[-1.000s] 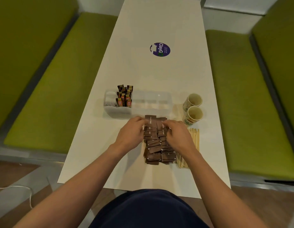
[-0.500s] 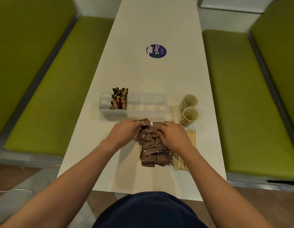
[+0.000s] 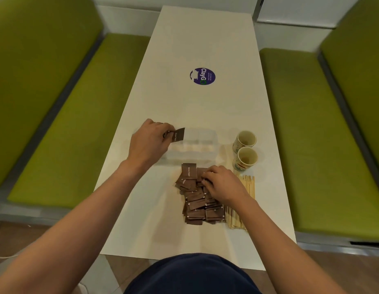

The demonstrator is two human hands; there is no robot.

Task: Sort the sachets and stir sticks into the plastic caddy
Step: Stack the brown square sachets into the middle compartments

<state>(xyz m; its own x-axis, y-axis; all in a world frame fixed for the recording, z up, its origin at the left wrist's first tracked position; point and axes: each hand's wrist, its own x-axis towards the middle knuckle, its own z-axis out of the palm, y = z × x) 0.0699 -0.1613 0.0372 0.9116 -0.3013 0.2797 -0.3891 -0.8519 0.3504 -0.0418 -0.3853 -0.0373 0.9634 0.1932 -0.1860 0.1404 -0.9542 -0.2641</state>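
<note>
Pinched a brown sachet [image 3: 178,134] between thumb and fingertips of the left hand [image 3: 149,143], held off the table over the left part of the clear plastic caddy [image 3: 203,141], its compartments too blurred to tell apart. Rested the right hand [image 3: 223,185], fingers bent, on the far end of the pile of brown sachets [image 3: 195,200] lying just in front of the caddy; could not tell whether those fingers gripped a sachet or only pressed down. Had the wooden stir sticks [image 3: 248,183] lying flat just right of the pile, partly under the right wrist, and two paper cups [image 3: 244,139] standing side by side near the caddy's right end. Worked at a long white table [image 3: 195,39] bearing a round purple sticker [image 3: 202,76] farther up, between green benches [image 3: 67,134].
</note>
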